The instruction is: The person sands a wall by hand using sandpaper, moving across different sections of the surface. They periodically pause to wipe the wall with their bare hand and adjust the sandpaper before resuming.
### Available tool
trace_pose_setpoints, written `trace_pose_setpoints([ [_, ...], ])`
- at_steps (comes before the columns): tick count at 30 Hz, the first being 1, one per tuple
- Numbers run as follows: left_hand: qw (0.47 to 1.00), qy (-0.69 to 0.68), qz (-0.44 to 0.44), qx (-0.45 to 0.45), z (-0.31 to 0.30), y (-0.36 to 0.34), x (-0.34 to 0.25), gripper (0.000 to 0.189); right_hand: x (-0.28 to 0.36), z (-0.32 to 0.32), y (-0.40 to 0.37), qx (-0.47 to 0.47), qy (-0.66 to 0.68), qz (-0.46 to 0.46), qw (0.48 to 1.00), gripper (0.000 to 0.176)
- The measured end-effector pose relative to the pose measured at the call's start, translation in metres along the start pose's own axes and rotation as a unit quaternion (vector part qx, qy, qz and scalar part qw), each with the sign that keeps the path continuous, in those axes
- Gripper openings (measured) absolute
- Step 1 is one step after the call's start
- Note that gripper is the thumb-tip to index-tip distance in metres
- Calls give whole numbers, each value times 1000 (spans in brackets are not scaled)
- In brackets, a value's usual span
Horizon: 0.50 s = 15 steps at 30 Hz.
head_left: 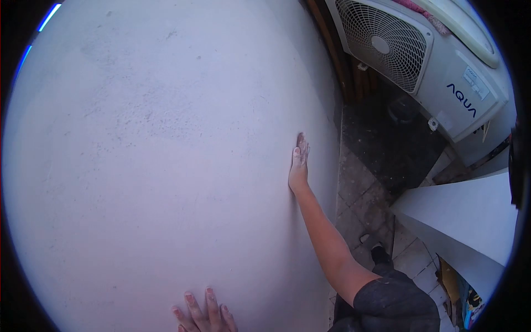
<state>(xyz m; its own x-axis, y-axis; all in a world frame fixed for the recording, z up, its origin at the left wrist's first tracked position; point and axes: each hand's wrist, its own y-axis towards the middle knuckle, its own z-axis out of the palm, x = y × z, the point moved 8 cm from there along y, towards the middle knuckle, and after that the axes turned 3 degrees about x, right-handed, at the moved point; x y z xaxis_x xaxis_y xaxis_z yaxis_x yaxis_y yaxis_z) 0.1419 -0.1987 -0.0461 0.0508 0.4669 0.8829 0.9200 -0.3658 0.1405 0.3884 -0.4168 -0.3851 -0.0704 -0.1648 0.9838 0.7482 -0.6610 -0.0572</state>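
Resting on the broad white wall (138, 221) with the right hand (299, 163), opened out nearly flat, with thumb uppermost and fingers pointing away from the body, taking hold of nothing. Dusted pale over those fingers (close to the wall's own colour). Spread over the same wall at the bottom edge with the left hand (206, 320), fingers parted and gripping nothing in sight; cut off by the frame, so cannot tell about the palm. Mostly smooth across the wall, but pitted in a patch up and to the left of the right hand. Crowded at upper right by an outdoor fan unit (437, 72) (lettered AQUA), with a pink cloth (428, 14) above it and brown lengths (331, 52) between unit and wall. Narrowed from the right by a white block (470, 216), leaving a strip of tiled floor (354, 171) beside the wall, with a dark patch (376, 144) near the unit and a foot (370, 241) between block and wall.
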Motion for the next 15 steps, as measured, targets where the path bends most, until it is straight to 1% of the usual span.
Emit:
trace_pose_setpoints([
  [2, 1000, 8, -1, -3, -2, 2, -1, 47, 2, 8, -22, -15, -40, -10, 999, 71],
  [3, 1000, 4, -6, -3, -2, 3, -1, 47, 27, 15, -50, 11, 69, -57, 996, 70],
  [4, 1000, 1, -9, -3, 0, 1, -1, 47, 59, 15, -91, 37, 176, -103, 978, 70],
  [5, 1000, -2, -11, -2, 1, 0, -2, 47, 72, 18, -144, 102, 147, -90, 980, 71],
  [7, 1000, -3, -7, -3, 2, 0, -2, 47, 92, 18, -184, 187, 45, -104, 976, 71],
  [9, 1000, -24, 6, 6, 3, -4, 0, 48, 103, 14, -197, 230, -101, -161, 954, 67],
  [10, 999, -46, 10, 10, 5, -4, 1, 48, 91, 14, -158, 177, -39, -127, 975, 61],
  [11, 998, -66, 15, 19, 6, -8, 2, 48, 74, 14, -102, 135, -6, -101, 986, 62],
  [12, 998, -56, 13, 19, 3, -9, 2, 48, 62, 13, -52, 95, 28, -69, 993, 64],
  [13, 999, -46, 11, 17, 2, -5, 1, 47, 55, 9, -11, 68, 5, 3, 998, 61],
  [14, 999, -39, 8, 8, -1, 0, 0, 47, 48, 2, 12, 37, -19, 70, 997, 58],
  [15, 1000, -27, -1, 4, -3, 1, 1, 47, 61, 8, 0, 44, -95, 2, 995, 59],
])
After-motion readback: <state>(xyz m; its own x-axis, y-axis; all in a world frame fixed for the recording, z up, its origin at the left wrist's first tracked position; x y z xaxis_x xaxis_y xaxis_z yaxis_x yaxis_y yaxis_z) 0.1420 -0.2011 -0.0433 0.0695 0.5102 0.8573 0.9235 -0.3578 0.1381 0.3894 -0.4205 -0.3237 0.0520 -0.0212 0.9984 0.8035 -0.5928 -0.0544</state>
